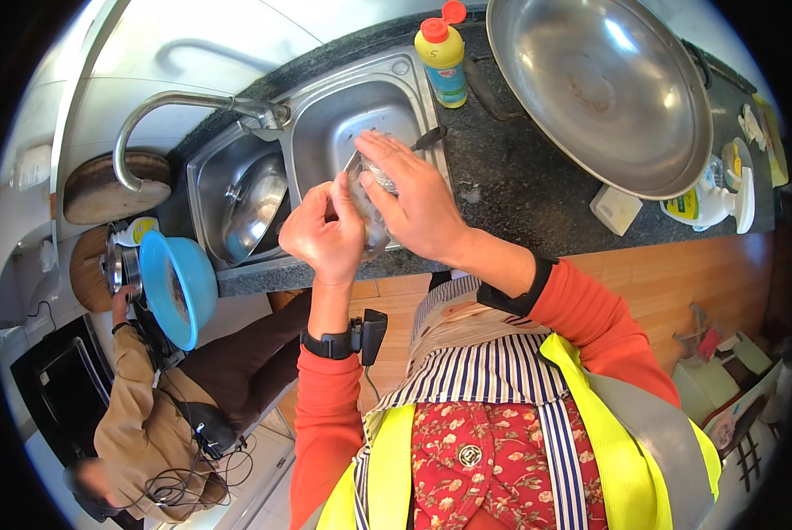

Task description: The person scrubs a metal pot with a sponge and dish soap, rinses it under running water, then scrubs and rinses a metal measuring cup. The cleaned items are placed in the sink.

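Note:
My left hand (pixel 330 232) grips the near rim of a shiny, partly see-through or metallic vessel (pixel 375 232) above the front of the sink; its exact kind is hard to tell. Pressed against that vessel from the right is my right hand (pixel 416 199), fingers extended, with a silvery mesh-like scrubber (pixel 381 177) partly under the palm. Beneath both hands lies the right basin of a stainless steel double sink (pixel 349 112), with small dark bits inside. A dark handle (pixel 429 138) rests across the basin's right rim. In the left basin a domed metal lid (pixel 258 199) leans tilted.
A large steel pan (pixel 601 93), a yellow bottle with its red cap up (pixel 444 66), a white block (pixel 614 209) and a spray bottle (pixel 707 202) stand on the dark counter. Left are the faucet (pixel 171 99), a blue basin (pixel 194 291) and another person (pixel 138 417).

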`<state>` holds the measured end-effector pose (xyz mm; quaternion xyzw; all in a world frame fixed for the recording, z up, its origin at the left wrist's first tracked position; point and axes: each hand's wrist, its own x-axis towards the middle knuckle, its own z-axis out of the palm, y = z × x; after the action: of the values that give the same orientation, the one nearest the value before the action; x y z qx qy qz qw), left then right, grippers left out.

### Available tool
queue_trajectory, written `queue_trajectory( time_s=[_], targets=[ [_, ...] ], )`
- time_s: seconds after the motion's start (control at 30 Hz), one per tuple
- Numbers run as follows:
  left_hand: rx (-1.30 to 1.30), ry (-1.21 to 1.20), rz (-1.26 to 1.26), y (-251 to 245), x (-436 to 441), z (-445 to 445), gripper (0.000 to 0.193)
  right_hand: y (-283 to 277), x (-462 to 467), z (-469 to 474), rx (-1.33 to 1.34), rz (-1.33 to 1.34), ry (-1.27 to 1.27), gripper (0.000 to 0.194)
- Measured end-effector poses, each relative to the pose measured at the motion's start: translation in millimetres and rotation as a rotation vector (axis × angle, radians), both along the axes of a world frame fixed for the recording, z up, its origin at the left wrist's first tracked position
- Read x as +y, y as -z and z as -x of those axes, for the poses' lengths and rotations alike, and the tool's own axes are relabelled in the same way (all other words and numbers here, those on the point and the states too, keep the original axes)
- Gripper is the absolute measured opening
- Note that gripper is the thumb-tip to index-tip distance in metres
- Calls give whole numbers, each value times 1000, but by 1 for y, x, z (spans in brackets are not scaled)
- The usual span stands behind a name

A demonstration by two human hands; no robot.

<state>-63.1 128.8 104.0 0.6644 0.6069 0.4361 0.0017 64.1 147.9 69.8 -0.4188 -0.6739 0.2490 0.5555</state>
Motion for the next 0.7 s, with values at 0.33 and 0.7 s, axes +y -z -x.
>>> queue_trajectory(
  time_s=[0.33, 0.7],
  targets=[
    [256, 35, -104, 12, -20, -20, 27, 32, 43, -27, 258, 887, -105, 40],
    [325, -17, -159, 32, -28, -46, 30, 7, -11, -57, 158, 319, 0, 25]
  ],
)
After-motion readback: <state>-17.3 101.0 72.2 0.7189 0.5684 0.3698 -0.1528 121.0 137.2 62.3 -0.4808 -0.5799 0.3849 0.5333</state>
